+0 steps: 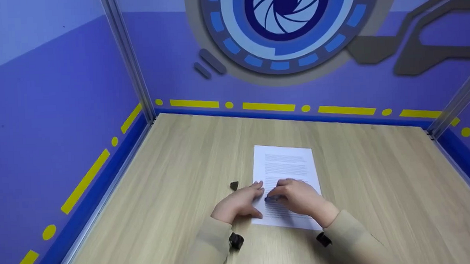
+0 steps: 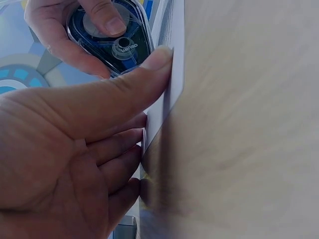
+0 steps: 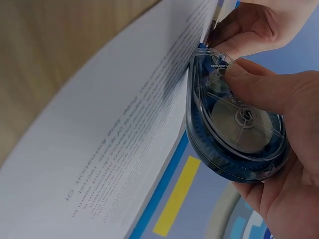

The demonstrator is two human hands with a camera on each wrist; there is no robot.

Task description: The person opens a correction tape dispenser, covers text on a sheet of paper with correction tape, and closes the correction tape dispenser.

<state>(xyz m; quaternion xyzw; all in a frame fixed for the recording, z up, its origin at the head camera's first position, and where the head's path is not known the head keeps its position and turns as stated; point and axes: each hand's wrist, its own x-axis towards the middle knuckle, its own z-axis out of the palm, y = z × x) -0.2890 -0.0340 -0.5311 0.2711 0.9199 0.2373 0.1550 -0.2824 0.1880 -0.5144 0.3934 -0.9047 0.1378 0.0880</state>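
Observation:
A printed sheet of paper (image 1: 260,162) lies on the wooden table. On its left edge rests my left hand (image 1: 240,203), thumb and fingers spread apart and pressing near the margin. My right hand (image 1: 303,198) pinches a clear blue correction tape (image 3: 239,129) between thumb and fingers. Its tip meets the paper at the left part of the printed lines, close to the left fingers. In the left wrist view the round reel inside the correction tape (image 2: 137,47) shows through its case. Beneath the right hand some of the text is hidden.
A small dark piece (image 1: 234,185), its kind unclear, lies left of the paper beside the left hand. The wooden table (image 1: 181,170) is bounded by blue-purple panels (image 1: 164,63) at the back and sides, with metal posts (image 1: 130,57) at the corners.

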